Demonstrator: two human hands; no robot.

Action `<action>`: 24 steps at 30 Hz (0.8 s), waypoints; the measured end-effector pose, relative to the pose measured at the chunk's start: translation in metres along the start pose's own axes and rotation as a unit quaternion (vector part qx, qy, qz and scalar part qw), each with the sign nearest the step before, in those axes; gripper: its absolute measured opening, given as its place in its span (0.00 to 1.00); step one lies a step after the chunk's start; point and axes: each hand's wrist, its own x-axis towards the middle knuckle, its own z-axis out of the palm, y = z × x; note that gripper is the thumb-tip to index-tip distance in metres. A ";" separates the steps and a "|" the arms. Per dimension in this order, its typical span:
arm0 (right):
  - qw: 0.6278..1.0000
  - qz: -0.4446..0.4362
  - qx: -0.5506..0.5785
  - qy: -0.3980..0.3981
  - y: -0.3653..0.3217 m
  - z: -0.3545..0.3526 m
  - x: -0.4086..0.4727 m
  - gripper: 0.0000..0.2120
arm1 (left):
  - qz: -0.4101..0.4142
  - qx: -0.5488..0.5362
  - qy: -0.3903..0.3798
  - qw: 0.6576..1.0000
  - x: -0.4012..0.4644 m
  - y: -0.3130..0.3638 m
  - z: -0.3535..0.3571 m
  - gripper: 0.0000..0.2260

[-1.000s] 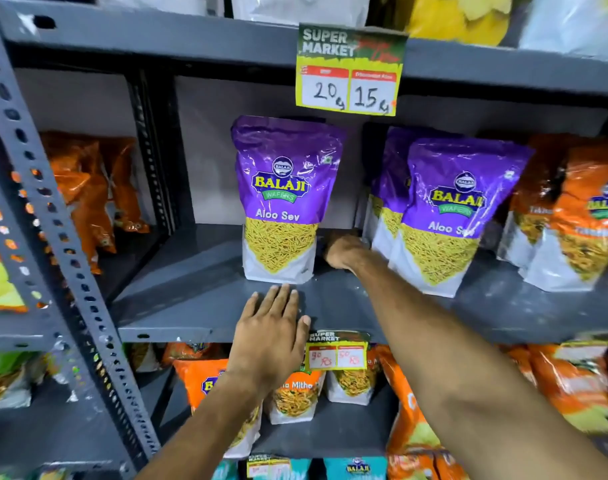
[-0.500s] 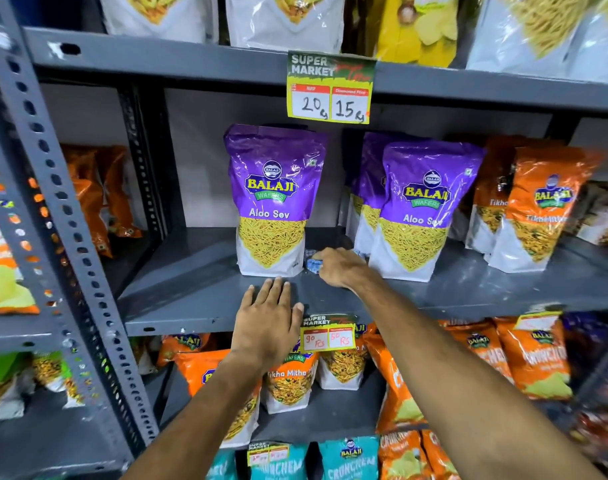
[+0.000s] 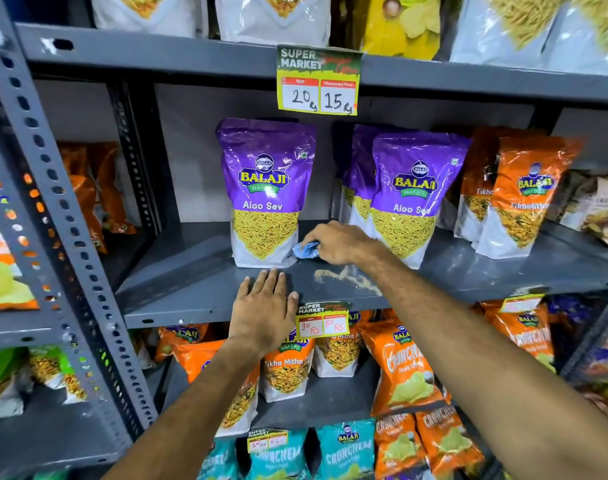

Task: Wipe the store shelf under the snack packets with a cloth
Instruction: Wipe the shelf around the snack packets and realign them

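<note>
A grey metal shelf (image 3: 191, 271) holds upright purple Aloo Sev packets: one (image 3: 265, 192) on the left and a pair (image 3: 410, 195) to the right. My right hand (image 3: 337, 242) rests on the shelf in the gap between them, closed on a bunched blue cloth (image 3: 305, 250) that touches the left packet's base. A streak of pale crumbs (image 3: 347, 277) lies on the shelf just in front of that hand. My left hand (image 3: 266, 306) lies flat, fingers together, on the shelf's front edge below the left packet.
Orange snack packets (image 3: 524, 195) stand further right on the same shelf. A price tag (image 3: 318, 81) hangs from the shelf above, another price label (image 3: 321, 323) on the front lip. A perforated upright post (image 3: 53, 216) stands at left. Lower shelves hold several orange and teal packets.
My right hand has pulled forward out of the gap between the purple packets, bringing the blue cloth into view. Crumbs now show on the shelf front. The left hand stayed put.
</note>
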 end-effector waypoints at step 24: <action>0.989 0.052 0.009 -0.136 0.050 -0.026 0.074 0.19 | 0.007 0.016 0.016 1.000 0.000 0.003 0.002 0.33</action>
